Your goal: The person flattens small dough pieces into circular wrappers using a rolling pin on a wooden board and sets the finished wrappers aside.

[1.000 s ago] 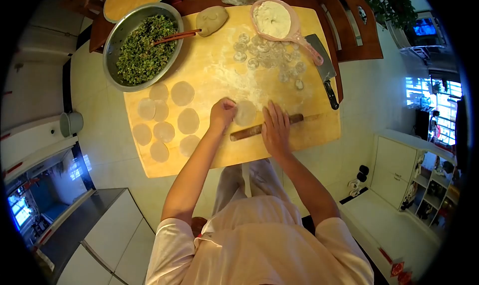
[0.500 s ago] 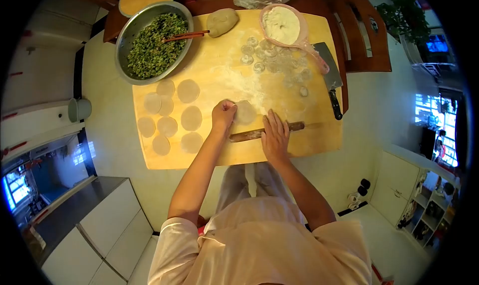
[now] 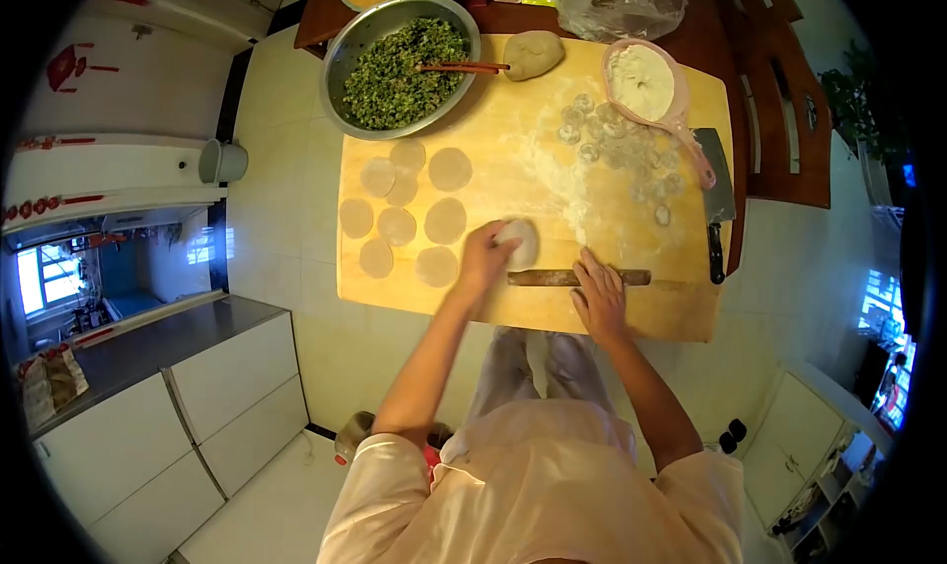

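Pinched at its edge in my left hand [image 3: 485, 260] is a thin round dough wrapper [image 3: 519, 244], slightly blurred and tilted. My right hand [image 3: 600, 296] lies flat across the wooden rolling pin [image 3: 552, 278], fingers stretched forward over it. The pin rests crosswise near the front edge of the wooden board [image 3: 651, 312]. To the left of my left hand, several rolled wrappers [image 3: 446, 221] are spread on the board, a few overlapping. Small floured dough pieces [image 3: 614, 128] sit farther back on the right.
A metal bowl [image 3: 330, 95] of chopped green filling [image 3: 400, 80] stands back left, with chopsticks [image 3: 464, 68] in it. Beside it sits a dough lump [image 3: 534, 55]. A pink scoop [image 3: 681, 122] of flour and a cleaver [image 3: 717, 184] lie at the right edge.
The head view has turned left, so the board appears farther right. My left hand has tilted the wrapper, which lay flatter before. The right hand stays on the rolling pin.
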{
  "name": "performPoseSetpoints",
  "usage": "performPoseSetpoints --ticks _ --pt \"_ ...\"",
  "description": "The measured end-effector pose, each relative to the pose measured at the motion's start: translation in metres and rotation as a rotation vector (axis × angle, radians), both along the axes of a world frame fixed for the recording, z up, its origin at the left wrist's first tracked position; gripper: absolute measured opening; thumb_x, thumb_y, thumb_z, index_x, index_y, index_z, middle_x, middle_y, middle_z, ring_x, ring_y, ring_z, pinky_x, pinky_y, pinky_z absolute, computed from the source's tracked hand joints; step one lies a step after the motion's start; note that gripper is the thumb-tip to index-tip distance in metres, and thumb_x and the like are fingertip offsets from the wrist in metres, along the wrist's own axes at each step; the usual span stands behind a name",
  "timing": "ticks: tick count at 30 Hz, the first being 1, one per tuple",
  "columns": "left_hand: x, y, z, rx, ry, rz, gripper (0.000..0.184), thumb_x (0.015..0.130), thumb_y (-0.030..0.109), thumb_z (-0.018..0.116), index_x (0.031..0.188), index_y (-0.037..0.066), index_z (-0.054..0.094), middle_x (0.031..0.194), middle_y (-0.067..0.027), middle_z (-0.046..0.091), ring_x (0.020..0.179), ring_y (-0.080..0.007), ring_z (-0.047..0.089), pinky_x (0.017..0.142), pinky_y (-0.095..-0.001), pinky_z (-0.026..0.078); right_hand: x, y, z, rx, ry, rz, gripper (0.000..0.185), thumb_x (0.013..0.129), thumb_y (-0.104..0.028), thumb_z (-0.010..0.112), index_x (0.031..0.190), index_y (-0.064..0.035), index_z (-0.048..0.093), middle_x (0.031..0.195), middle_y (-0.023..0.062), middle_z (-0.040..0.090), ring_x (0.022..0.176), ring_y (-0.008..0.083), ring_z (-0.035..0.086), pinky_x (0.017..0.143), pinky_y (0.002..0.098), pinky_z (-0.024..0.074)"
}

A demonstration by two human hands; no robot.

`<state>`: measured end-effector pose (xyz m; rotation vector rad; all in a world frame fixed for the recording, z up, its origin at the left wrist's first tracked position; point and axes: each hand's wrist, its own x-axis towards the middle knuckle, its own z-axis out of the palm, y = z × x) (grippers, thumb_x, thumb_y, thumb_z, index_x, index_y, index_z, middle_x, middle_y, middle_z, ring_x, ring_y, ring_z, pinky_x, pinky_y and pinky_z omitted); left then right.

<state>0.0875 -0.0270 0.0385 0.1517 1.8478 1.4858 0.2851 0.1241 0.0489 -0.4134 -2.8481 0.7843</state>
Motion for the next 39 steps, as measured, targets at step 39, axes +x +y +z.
performPoseSetpoints --ticks 39 --pt "0.063 0.111 -0.013 -0.247 0.836 -0.448 0.009 0.076 0.011 0.067 0.083 0.005 0.068 0.074 -0.0171 0.066 0.069 -0.0348 0.064 0.066 -0.0417 0.05 -0.01 0.065 0.006 0.124 -0.054 -0.109 0.044 0.087 -0.02 0.061 0.126 -0.0017 0.053 0.143 0.0149 0.043 0.135 0.0296 0.038 0.109 0.0495 0.0302"
